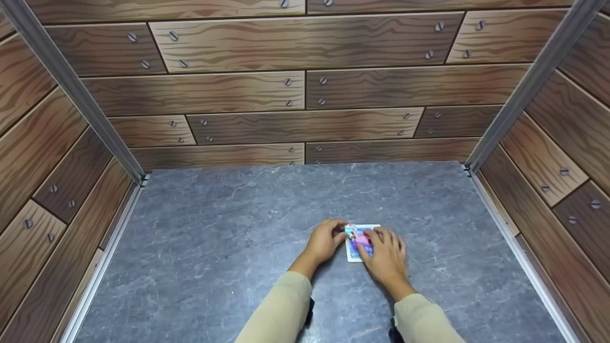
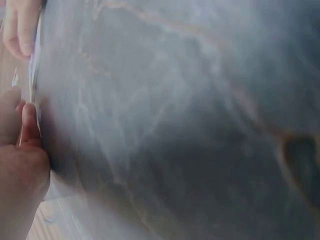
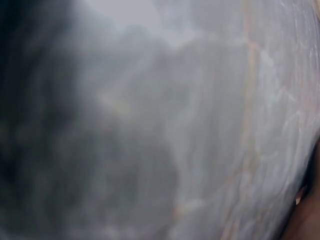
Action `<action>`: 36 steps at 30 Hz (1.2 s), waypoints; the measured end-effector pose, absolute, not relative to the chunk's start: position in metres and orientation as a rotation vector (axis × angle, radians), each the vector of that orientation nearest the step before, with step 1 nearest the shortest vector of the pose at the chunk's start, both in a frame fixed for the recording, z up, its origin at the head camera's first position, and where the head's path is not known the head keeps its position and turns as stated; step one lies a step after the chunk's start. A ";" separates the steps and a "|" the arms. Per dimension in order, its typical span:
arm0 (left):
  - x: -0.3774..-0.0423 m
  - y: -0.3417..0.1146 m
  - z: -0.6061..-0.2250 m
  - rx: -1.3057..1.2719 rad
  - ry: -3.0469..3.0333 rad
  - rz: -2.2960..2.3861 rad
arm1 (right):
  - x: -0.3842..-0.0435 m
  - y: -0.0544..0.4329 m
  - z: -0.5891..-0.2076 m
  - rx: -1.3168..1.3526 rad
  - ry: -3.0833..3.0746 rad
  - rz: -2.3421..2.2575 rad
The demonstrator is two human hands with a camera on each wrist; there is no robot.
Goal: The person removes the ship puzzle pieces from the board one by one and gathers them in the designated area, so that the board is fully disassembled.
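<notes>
A small, flat, colourful picture card (image 1: pixel 357 243) with a white border lies on the grey table, printed in blue, pink and purple. At its upper left corner, the left hand (image 1: pixel 325 242) pinches the edge between curled fingers and thumb. The right hand (image 1: pixel 388 255) rests over the right part of the card, fingers extended and thumb on the print, hiding that side. In the left wrist view the card (image 2: pixel 34 70) appears edge-on as a thin pale strip, with the left hand (image 2: pixel 22 165) beside it. Only a dark sliver of the right hand (image 3: pixel 305 220) shows in the right wrist view.
The grey marbled tabletop (image 1: pixel 214 238) spreads around both hands. Wood-patterned panels (image 1: pixel 305 90) stand behind it and on both sides, with metal rails (image 1: pixel 514 257) along the table's left and right edges.
</notes>
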State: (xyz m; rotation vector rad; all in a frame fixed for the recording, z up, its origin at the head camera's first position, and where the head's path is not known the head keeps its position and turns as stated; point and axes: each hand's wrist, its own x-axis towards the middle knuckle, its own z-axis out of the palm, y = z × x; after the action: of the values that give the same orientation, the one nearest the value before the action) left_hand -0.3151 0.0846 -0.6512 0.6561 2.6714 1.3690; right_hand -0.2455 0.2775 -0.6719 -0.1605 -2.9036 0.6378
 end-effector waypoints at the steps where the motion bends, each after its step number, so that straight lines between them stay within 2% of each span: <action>1: -0.316 0.082 -0.651 0.635 2.650 1.387 | -0.246 0.277 -0.672 -0.158 -2.906 0.637; 18: -0.316 0.004 -0.643 0.581 2.675 1.563 | -0.242 0.280 -0.670 -0.162 -2.909 0.639; 28: -0.322 -0.064 -0.657 0.443 2.907 1.294 | -0.242 0.279 -0.672 -0.151 -2.883 0.652; 36: -0.325 -0.084 -0.657 0.392 2.869 1.172 | -0.245 0.276 -0.673 -0.135 -2.868 0.676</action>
State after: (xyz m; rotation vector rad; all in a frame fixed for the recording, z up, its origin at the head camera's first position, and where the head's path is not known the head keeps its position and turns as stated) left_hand -0.3253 -0.0843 -0.6574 0.3915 2.8685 1.1717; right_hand -0.2452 0.2760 -0.6729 -0.1350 -2.8679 0.6756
